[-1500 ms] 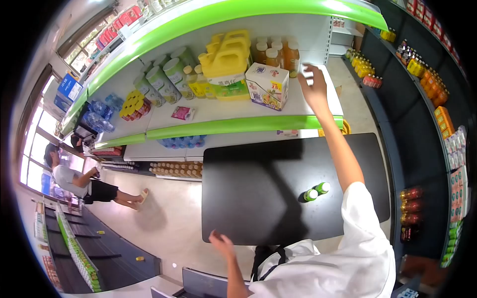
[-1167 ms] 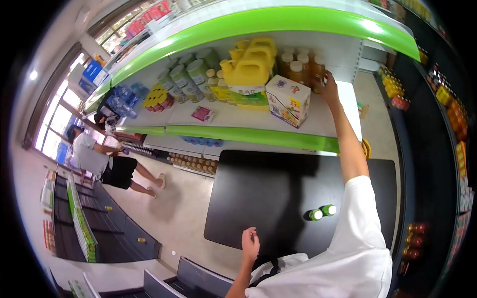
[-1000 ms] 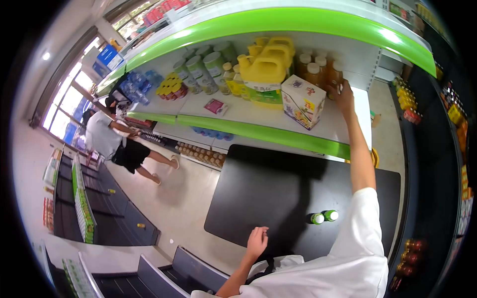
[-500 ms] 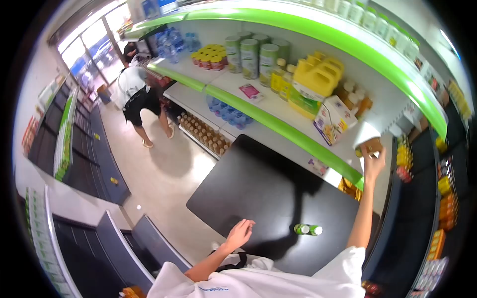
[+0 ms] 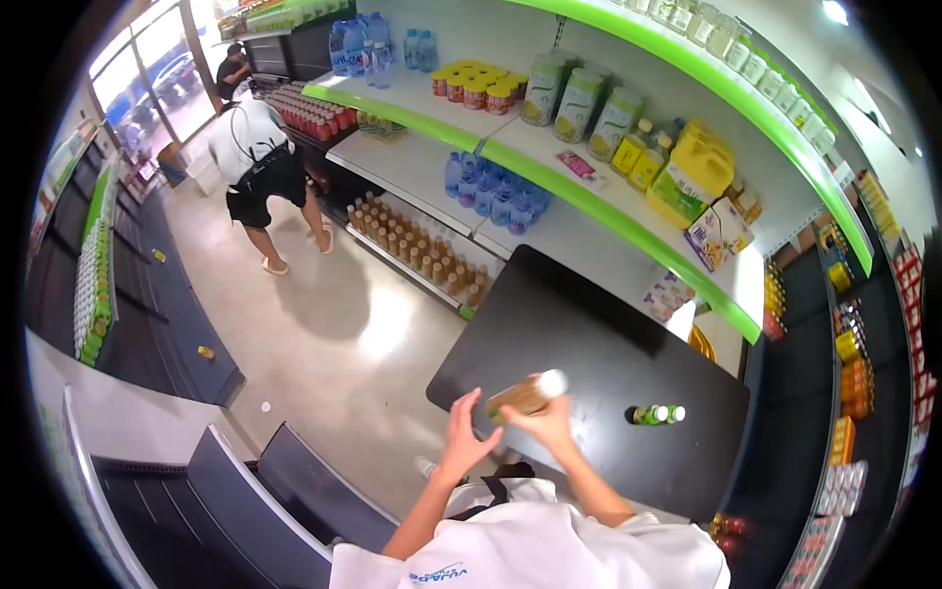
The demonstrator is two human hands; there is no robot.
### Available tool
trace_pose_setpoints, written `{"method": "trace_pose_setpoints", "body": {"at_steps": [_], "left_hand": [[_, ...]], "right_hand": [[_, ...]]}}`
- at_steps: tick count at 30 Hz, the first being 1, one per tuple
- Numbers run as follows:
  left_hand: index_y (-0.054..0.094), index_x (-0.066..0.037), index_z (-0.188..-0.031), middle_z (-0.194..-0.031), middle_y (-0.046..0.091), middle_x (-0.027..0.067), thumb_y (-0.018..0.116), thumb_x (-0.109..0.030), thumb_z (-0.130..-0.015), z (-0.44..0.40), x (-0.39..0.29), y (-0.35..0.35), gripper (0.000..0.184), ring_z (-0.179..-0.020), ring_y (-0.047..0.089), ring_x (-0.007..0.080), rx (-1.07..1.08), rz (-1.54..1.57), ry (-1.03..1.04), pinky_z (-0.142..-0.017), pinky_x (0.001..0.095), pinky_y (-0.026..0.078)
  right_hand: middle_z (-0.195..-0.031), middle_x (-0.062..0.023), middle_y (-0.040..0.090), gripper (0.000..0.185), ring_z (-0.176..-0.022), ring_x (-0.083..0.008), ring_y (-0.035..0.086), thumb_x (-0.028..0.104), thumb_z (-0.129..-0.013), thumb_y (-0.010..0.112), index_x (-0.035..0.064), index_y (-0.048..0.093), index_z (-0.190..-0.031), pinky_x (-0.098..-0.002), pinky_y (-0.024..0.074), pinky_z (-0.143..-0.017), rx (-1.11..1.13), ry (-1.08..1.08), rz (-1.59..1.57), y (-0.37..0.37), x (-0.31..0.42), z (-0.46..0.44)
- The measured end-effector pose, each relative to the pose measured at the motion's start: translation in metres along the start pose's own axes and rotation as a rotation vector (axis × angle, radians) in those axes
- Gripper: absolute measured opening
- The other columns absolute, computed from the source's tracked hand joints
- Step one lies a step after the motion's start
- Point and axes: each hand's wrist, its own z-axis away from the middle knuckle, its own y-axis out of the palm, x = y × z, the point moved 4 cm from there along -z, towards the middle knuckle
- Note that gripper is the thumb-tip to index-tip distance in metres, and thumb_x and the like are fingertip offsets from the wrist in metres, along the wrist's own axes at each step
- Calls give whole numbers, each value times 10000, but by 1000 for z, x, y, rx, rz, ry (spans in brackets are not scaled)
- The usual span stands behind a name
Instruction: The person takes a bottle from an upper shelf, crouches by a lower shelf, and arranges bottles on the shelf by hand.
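Observation:
A brown bottle with a white cap (image 5: 523, 395) is held tilted above the black table (image 5: 549, 324) by my right hand (image 5: 546, 422). Beside the bottle's lower end, my left hand (image 5: 468, 437) has its fingers apart and holds nothing. Two small green bottles with white caps (image 5: 650, 415) are on the table, right of my right hand. On the shelf above the table, a white box (image 5: 716, 234) sits by a yellow oil jug (image 5: 691, 175), with brown bottles partly hidden behind.
Blue water bottles (image 5: 496, 196) and brown bottles (image 5: 417, 245) fill lower shelves at the left. Another person (image 5: 257, 157) bends at the far shelf. Dark shelving (image 5: 805, 393) runs along the right. A dark shelf unit (image 5: 245, 491) stands at the lower left.
My right hand has brought a brown bottle from the shelf down over the table. My left hand has come beside it. The view has turned left, and the other person has moved to the far shelf.

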Motion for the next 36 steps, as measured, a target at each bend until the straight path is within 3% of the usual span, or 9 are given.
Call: {"method": "trace_pose_setpoints", "body": {"at_steps": [2,5,9,14,20,26,30,34,36], "left_hand": [[459,-36,-1392,-1272,566,176,835,-161,-714,10,21,-41,786,-1140,577,339,25,-29,-4,-978,425,491],[584,-34,-1212,-1108,665,159,856,-200,-707,33,48,-89,597,-1011,657,314,-108,154,-286,-904,393,520],[574,-29,-1225,-1091,670,158,842,-232,-741,47,77,-123,590,-985,668,300,-281,89,-322,-869,389,526],[553,-30,-1254,-1137,659,199,847,-246,-736,43,120,-166,634,-1045,661,363,-147,-121,-454,-887,425,523],[521,-32,-1267,-1128,653,221,842,-258,-745,-11,158,-230,653,-1050,654,393,-117,-201,-476,-876,429,522],[514,-24,-1251,-1161,637,225,822,-202,-775,-99,179,-271,595,-1075,638,397,-40,-161,-388,-878,429,515],[507,-23,-1263,-1179,632,221,810,-162,-765,-155,188,-255,599,-1095,623,408,57,-253,-269,-888,440,516],[476,-25,-1320,-1203,618,224,800,-185,-767,-202,206,-219,661,-1116,602,420,324,-154,-287,-939,471,498],[455,-26,-1355,-1228,608,231,789,-227,-783,-218,214,-201,692,-1141,585,424,486,-168,-176,-966,479,483]], "right_hand": [[-1027,-84,703,551,-940,-159,688,238,-693,909,20,614,-1104,-330,572,-824,91,-132,302,60,-20,11],[-1039,-75,657,533,-909,-303,686,301,-723,875,92,613,-1137,-384,570,-762,313,-269,484,134,13,19],[-1059,-83,640,573,-925,-324,660,343,-713,867,104,591,-1156,-414,558,-750,479,-292,515,185,-7,4],[-1082,-96,645,571,-974,-328,659,404,-711,872,102,627,-1129,-403,552,-807,507,-224,404,230,-41,-30],[-1038,-88,657,523,-918,-340,668,386,-700,871,103,630,-1068,-430,552,-768,640,-227,334,307,-63,-104],[-989,-116,662,512,-898,-366,666,365,-691,863,91,624,-1052,-449,546,-756,492,-271,297,343,-40,-175],[-1030,-114,679,549,-923,-348,682,373,-666,881,77,627,-1051,-433,552,-787,348,-128,320,318,-38,-215],[-1038,-121,688,586,-948,-372,676,389,-640,880,80,618,-1063,-465,552,-809,186,11,379,281,-54,-237],[-954,-130,699,537,-882,-346,696,319,-639,905,60,634,-1024,-422,557,-780,114,34,441,272,-66,-242]]}}
